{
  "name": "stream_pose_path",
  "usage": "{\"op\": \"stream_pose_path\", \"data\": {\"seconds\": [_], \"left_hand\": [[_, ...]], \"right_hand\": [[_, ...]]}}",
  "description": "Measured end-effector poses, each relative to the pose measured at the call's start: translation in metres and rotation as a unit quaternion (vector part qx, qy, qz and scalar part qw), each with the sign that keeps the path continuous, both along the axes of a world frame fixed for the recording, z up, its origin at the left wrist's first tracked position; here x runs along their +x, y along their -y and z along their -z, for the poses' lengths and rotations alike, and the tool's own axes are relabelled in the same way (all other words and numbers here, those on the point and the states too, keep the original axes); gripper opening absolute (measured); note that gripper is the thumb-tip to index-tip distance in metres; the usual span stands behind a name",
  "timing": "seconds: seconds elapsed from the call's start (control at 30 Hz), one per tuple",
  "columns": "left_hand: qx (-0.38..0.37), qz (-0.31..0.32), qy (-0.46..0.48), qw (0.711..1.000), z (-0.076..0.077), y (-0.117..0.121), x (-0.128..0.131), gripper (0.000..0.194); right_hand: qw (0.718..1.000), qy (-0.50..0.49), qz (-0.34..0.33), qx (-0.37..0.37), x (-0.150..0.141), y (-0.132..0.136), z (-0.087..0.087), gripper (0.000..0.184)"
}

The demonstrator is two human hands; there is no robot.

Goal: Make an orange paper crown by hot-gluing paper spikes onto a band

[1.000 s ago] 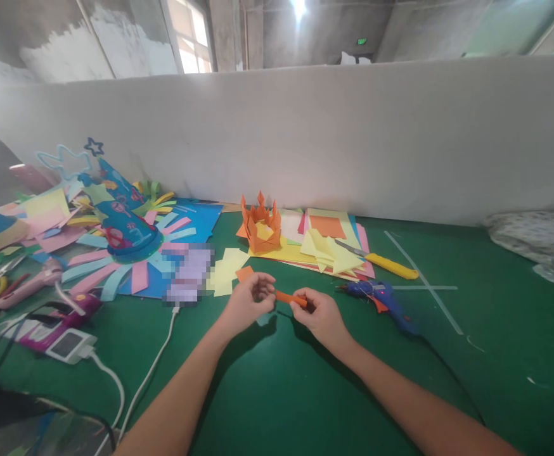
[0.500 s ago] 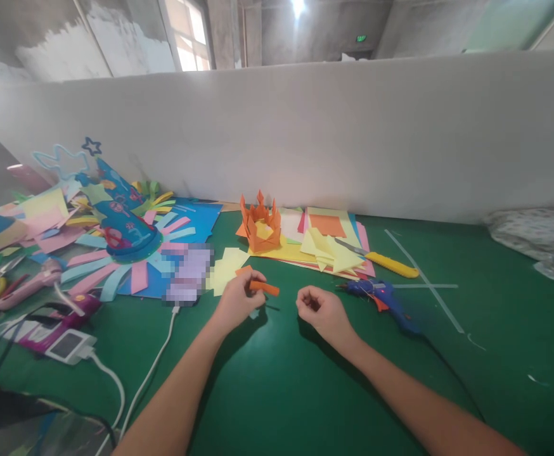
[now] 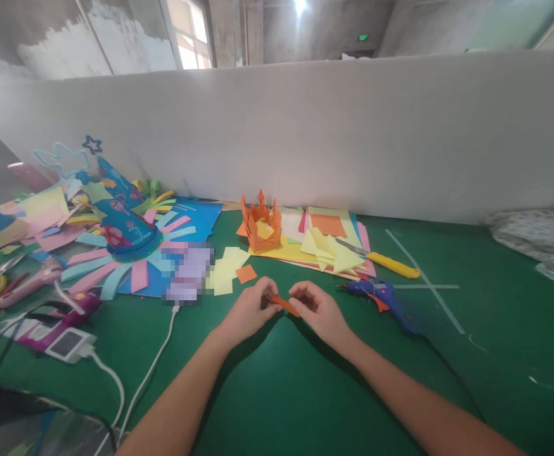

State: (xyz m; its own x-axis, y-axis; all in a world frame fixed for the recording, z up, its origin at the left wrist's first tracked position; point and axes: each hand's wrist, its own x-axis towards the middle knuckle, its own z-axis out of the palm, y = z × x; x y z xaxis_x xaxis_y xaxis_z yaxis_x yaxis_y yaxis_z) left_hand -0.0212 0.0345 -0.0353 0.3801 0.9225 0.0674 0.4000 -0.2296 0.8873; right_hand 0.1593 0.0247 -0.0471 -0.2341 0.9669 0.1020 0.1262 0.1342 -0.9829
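Observation:
A small folded piece of orange paper [image 3: 285,305] is held between my two hands above the green table. My left hand [image 3: 253,309] pinches its left end, and the fingers of my right hand [image 3: 315,310] close on its right end. The fingertips cover part of the paper, so its exact fold is hard to see. Just behind my left hand lies a flat orange paper square [image 3: 246,273] beside pale yellow paper sheets [image 3: 228,269]. Farther back stands a pointed orange paper crown [image 3: 262,231].
Right of my hands lie a blue glue gun [image 3: 384,301] with its cord and a yellow utility knife [image 3: 393,264] on stacked coloured paper [image 3: 327,225]. On the left are a decorated blue cone hat [image 3: 125,221], a pink glue gun [image 3: 30,288], a power strip [image 3: 63,342] and cables.
My left hand has moved right and slightly down with the orange paper. My right hand has come to grip its other end, and the orange square behind is now uncovered.

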Motion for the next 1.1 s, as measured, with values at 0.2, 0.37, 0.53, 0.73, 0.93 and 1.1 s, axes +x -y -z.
{"op": "stream_pose_path", "data": {"seconds": [0.2, 0.37, 0.53, 0.73, 0.93, 1.1], "left_hand": [[0.058, 0.017, -0.017, 0.998, 0.004, 0.0, 0.003, 0.008], [0.199, 0.036, -0.061, 0.978, -0.001, 0.001, 0.002, 0.012], [0.256, 0.097, -0.125, 0.954, -0.004, 0.0, -0.003, 0.014], [0.252, 0.15, -0.18, 0.939, -0.006, 0.005, -0.01, 0.028], [0.236, 0.154, -0.198, 0.939, -0.007, 0.01, -0.014, 0.035], [0.231, 0.146, -0.2, 0.941, -0.006, 0.008, -0.018, 0.034]], "right_hand": [[1.0, 0.013, -0.012, -0.005, 0.001, -0.001, -0.001, 0.018], [0.999, 0.051, 0.007, 0.013, 0.003, -0.001, -0.001, 0.017], [0.992, 0.114, 0.012, 0.045, 0.003, -0.001, 0.0, 0.014], [0.972, 0.217, 0.006, 0.085, 0.005, -0.002, -0.002, 0.019], [0.935, 0.32, -0.014, 0.15, 0.002, -0.006, -0.007, 0.022], [0.927, 0.324, -0.024, 0.186, -0.001, -0.011, -0.005, 0.018]]}}
